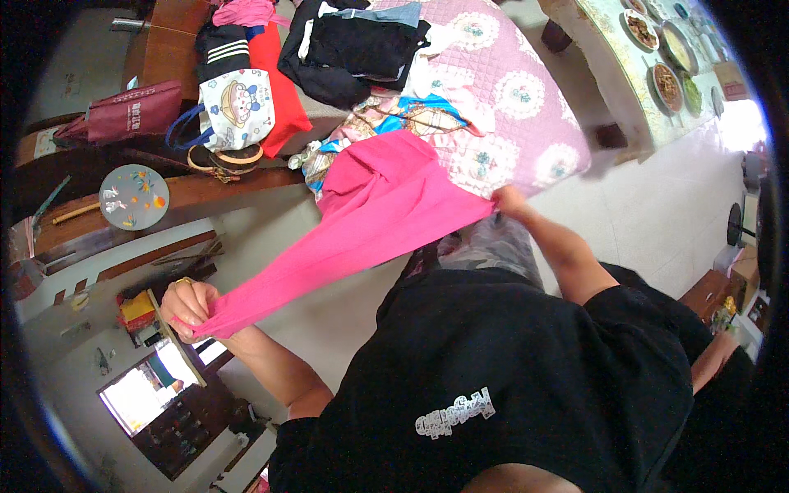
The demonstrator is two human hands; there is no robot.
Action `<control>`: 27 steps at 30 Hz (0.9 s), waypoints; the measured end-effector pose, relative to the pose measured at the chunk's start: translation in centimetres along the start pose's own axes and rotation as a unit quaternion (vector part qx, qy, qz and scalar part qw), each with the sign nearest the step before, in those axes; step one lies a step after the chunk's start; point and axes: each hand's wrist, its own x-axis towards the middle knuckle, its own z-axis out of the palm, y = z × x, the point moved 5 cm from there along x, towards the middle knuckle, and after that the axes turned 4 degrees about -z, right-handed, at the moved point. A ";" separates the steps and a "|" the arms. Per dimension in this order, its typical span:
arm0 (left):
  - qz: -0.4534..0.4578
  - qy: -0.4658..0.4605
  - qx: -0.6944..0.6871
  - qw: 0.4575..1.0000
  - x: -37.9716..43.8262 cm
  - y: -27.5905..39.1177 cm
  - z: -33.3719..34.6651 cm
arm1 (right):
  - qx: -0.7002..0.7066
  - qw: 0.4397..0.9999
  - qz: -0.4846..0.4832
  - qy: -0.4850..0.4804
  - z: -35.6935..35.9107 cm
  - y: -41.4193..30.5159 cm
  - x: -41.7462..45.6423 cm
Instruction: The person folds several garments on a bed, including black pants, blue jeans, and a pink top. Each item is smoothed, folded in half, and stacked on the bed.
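Note:
A bright pink garment (370,212) of thin cloth is stretched slantwise in front of me. My left hand (191,308), with a ring on one finger, pinches its narrow, sleeve-like end. At the garment's opposite corner, my right hand (510,202) grips the edge near my camouflage-patterned trousers (493,243). The far part of the pink cloth rests over a blue, pink and tan printed cloth (400,117) at the edge of a quilted pink floral cover (524,145). Beyond lies a stack of folded black clothes (363,49).
Left of the clothes are a cartoon-print bag (237,111), a red cloth (277,86), a maroon bag (135,114) and a round fan (134,197) on a wooden ledge. A table (622,37) holding several food dishes stands right. Another person's arm (715,360) shows lower right.

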 end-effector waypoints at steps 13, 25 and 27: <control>-0.048 -0.021 -0.080 0.995 1.0 -0.9 3.5 | 0.306 0.947 0.092 -0.021 3.8 -5.8 2.8; -0.031 -0.028 0.017 0.999 1.9 1.3 2.0 | 0.189 0.956 -0.225 0.000 6.9 -13.7 4.2; 0.003 0.063 0.030 0.998 1.8 1.4 1.5 | 0.109 0.947 -0.303 0.025 7.9 -16.3 4.5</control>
